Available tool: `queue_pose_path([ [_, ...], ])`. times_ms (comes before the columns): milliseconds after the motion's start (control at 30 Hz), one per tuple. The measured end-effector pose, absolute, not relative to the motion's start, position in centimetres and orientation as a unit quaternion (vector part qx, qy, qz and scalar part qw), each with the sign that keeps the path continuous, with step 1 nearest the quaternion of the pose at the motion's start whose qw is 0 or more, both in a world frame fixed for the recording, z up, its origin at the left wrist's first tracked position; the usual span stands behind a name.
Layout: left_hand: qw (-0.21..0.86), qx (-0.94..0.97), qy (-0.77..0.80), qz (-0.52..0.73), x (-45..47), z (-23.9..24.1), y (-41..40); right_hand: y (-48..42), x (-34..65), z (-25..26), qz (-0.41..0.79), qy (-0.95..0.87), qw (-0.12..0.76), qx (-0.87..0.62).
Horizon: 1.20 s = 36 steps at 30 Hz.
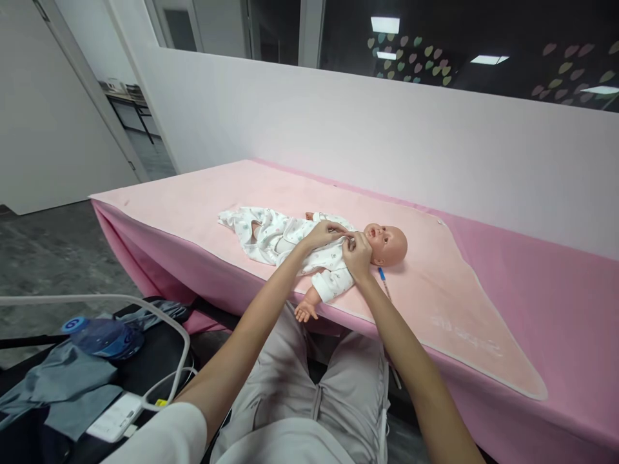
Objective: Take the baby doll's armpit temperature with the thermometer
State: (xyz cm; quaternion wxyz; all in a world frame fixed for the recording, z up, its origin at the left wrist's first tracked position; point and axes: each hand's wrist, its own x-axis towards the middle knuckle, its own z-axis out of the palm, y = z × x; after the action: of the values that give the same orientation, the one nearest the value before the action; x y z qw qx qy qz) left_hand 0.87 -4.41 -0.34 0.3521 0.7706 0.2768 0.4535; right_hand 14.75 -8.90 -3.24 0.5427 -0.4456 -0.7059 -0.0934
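A baby doll (394, 245) lies on its back on a pale pink mat (435, 303), its head to the right. It wears a white patterned romper (271, 225), spread loosely over the legs. My left hand (326, 234) is closed at the romper's upper chest, fingertips pinching the cloth. Close beside it, my right hand (358, 253) pinches the cloth near the doll's neck. The fingertips of both hands almost meet, and whatever fastening lies between them is too small to make out. One doll hand (306, 311) sticks out of its sleeve toward me.
A blue-tipped cord (382, 274) lies by the doll's head and runs over the table edge. Left of me, a chair holds a water bottle (104, 336), grey cloth (68, 374) and a white power bank (116, 415) with a cable. A white wall (387, 148) stands behind the table.
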Motion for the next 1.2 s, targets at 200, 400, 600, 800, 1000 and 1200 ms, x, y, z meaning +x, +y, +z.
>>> queue_pose_path([
  [200, 0.436, 0.726, 0.274, 0.455, 0.3, 0.0, -5.0, -8.8, 14.6, -3.3, -0.075, -0.716, 0.546, -0.428],
  [400, 0.454, 0.701, 0.284, 0.47, 0.5, 0.1, -5.3, -8.8, 14.6, -3.3, -0.056, -0.718, 0.551, -0.421],
  [600, 0.446, 0.705, 0.292, 0.467, 0.5, 0.0, -5.2, -9.0, 14.6, -3.4, -0.054, -0.704, 0.578, -0.41],
  [800, 0.428, 0.721, 0.304, 0.451, 0.6, 0.1, -4.9, -8.9, 14.5, -3.6, -0.063, -0.713, 0.575, -0.396],
  [1000, 0.412, 0.741, 0.294, 0.441, 0.5, 0.4, -4.9, -9.0, 14.5, -3.6, -0.088, -0.71, 0.569, -0.405],
  [1200, 0.435, 0.769, 0.256, 0.392, -0.4, 0.8, -6.0, -9.1, 14.5, -3.4, -0.103, -0.68, 0.577, -0.441],
])
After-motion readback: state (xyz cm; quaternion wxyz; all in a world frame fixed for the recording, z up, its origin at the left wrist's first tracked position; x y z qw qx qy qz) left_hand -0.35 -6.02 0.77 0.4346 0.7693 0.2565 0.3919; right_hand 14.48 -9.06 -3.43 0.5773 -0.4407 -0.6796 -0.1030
